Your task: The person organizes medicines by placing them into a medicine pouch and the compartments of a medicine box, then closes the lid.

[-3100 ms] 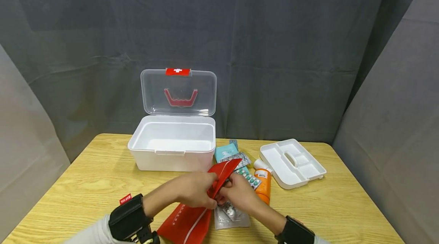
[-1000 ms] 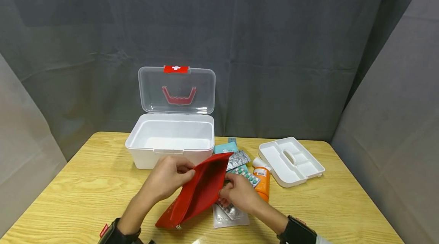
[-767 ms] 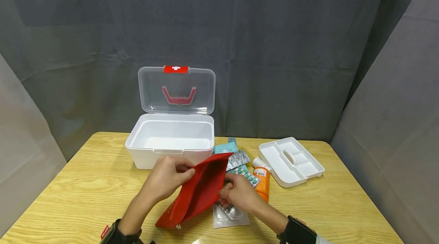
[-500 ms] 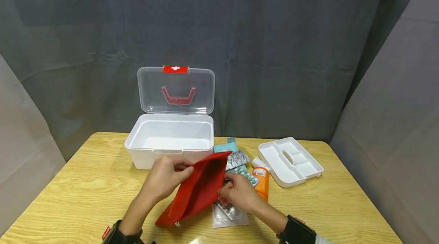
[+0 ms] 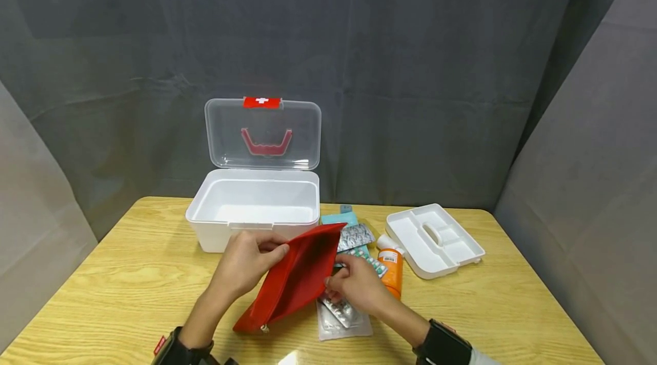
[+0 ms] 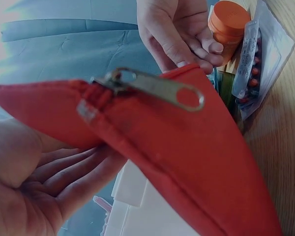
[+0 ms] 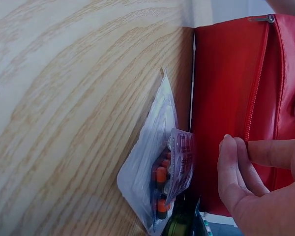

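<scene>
A red zip pouch (image 5: 303, 276) stands unzipped and spread wide between both hands, its dark red inside showing in the head view. My left hand (image 5: 246, 259) pinches one edge of its mouth. On the opposite edge my right hand (image 5: 356, 285) grips with thumb and fingertips, clearest in the right wrist view. The metal zipper pull (image 6: 162, 91) hangs at the pouch's corner in the left wrist view. Just beside the right hand lie blister packs of capsules (image 7: 162, 182) on a clear plastic bag (image 5: 344, 325). The bottom of the pouch's inside is hidden.
A white first-aid box (image 5: 256, 199) with its clear lid raised stands behind the pouch. Right of it are a teal packet (image 5: 341, 219), a silver blister pack (image 5: 355, 236), an orange pill bottle (image 5: 391, 274) and a white divided tray (image 5: 435, 239).
The left hand has shifted from the zip to the pouch's rim, and the pouch has gone from folded flat to spread open. Over the last second both hands hold almost still.
</scene>
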`<state>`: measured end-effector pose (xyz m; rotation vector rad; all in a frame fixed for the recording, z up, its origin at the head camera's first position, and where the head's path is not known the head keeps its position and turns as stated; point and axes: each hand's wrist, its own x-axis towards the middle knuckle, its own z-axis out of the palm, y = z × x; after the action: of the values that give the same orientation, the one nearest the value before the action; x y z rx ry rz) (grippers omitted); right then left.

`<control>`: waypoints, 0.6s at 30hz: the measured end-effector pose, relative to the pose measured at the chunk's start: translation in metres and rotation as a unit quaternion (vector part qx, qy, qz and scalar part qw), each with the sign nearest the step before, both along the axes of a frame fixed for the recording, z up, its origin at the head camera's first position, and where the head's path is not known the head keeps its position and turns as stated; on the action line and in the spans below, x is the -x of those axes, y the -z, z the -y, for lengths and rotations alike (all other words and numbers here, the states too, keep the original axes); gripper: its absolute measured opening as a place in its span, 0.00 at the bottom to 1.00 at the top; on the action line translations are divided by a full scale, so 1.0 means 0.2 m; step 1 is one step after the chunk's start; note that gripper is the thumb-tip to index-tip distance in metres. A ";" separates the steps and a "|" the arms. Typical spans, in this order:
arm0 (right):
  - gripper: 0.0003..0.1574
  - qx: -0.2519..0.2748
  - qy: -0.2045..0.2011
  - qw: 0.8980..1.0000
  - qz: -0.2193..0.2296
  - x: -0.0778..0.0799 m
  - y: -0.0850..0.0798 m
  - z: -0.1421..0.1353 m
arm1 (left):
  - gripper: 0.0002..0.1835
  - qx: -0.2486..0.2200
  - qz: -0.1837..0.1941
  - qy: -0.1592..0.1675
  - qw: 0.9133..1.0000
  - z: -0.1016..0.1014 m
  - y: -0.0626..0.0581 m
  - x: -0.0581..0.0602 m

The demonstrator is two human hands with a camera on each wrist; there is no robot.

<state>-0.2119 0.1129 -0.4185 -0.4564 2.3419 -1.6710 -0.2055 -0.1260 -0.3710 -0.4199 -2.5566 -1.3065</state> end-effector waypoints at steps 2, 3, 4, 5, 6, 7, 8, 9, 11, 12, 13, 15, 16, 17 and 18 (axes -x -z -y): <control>0.23 0.003 0.001 1.000 0.001 0.00 0.00 0.00 | 0.04 -0.001 0.004 0.000 1.000 0.00 0.00 0.00; 0.23 0.004 0.001 1.000 0.002 0.00 0.00 0.00 | 0.04 -0.001 0.006 -0.001 1.000 0.00 0.00 0.00; 0.24 0.005 0.001 1.000 0.003 0.00 0.00 0.00 | 0.04 0.000 0.007 -0.003 1.000 0.00 0.00 0.00; 0.24 0.005 0.000 1.000 0.003 0.00 0.00 0.00 | 0.04 0.001 0.007 -0.004 1.000 0.00 0.00 0.00; 0.24 0.004 0.000 1.000 0.003 -0.01 0.00 0.00 | 0.04 0.002 0.008 -0.006 1.000 0.00 0.00 0.00; 0.24 0.002 0.000 1.000 0.002 -0.01 0.00 0.00 | 0.04 0.003 0.008 -0.008 1.000 0.00 0.00 0.00; 0.24 -0.001 0.000 1.000 0.002 -0.01 -0.01 0.00 | 0.04 0.003 0.009 -0.009 1.000 0.00 -0.01 0.00; 0.24 -0.005 -0.001 1.000 0.001 -0.01 -0.01 0.00 | 0.04 0.004 0.010 -0.010 1.000 0.00 -0.01 0.00; 0.24 -0.011 -0.001 1.000 0.000 0.00 -0.01 -0.01 | 0.04 0.004 0.011 -0.011 1.000 0.00 -0.01 0.00; 0.24 -0.014 -0.002 1.000 -0.001 0.00 -0.01 -0.01 | 0.04 0.004 0.011 -0.011 1.000 0.00 -0.01 0.00; 0.23 -0.017 -0.003 1.000 -0.001 0.00 -0.02 -0.01 | 0.04 0.004 0.011 -0.012 1.000 0.00 -0.01 0.00; 0.23 -0.024 -0.007 1.000 -0.003 0.01 -0.03 -0.01 | 0.04 0.005 0.009 -0.011 1.000 0.00 -0.01 0.00; 0.23 -0.031 -0.009 0.999 -0.004 0.01 -0.03 -0.02 | 0.04 0.005 0.007 -0.011 1.000 0.00 -0.01 0.00; 0.23 -0.040 -0.013 0.999 -0.005 0.01 -0.04 -0.02 | 0.04 0.006 0.006 -0.011 1.000 0.00 -0.01 0.00; 0.24 -0.052 -0.016 0.999 -0.006 0.01 -0.05 -0.03 | 0.04 0.006 0.006 -0.011 1.000 0.00 -0.01 0.00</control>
<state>-0.2142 0.1185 -0.4084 -0.4835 2.4025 -1.5287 -0.2065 -0.1262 -0.3694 -0.3860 -2.5726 -1.2918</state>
